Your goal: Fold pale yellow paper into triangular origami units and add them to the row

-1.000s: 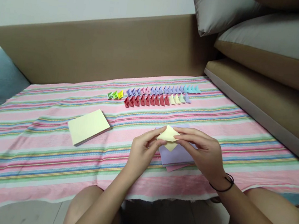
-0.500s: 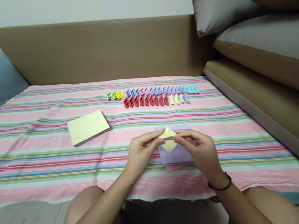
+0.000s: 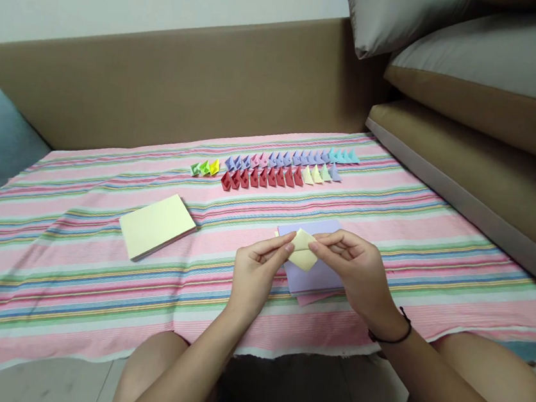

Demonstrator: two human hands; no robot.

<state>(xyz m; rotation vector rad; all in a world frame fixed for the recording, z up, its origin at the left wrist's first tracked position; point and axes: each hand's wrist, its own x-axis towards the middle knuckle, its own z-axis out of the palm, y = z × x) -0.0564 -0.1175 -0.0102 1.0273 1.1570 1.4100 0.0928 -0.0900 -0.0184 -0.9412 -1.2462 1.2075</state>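
Note:
A small folded piece of pale yellow paper (image 3: 303,258) is held up between both hands, with a crease across its middle. My left hand (image 3: 260,268) pinches its left corner between thumb and fingers. On the opposite corner, my right hand (image 3: 354,269) grips it the same way. Below the hands lies a stack of lilac paper (image 3: 314,282), partly hidden, with a pink sheet (image 3: 317,298) sticking out beneath. Farther back stand rows of small folded paper boats, among them red boats (image 3: 263,177), lilac boats (image 3: 283,160) and pale yellow boats (image 3: 313,175).
A stack of pale yellow paper (image 3: 157,226) lies to the left on the striped cloth (image 3: 70,282). Three green and yellow boats (image 3: 204,168) stand behind it. A brown backrest (image 3: 204,84) runs along the back, and piled cushions (image 3: 481,115) rise at the right.
The folded yellow paper has closed flatter: the gap between its layers has narrowed to a line. My right hand's fingers have moved slightly inward on it.

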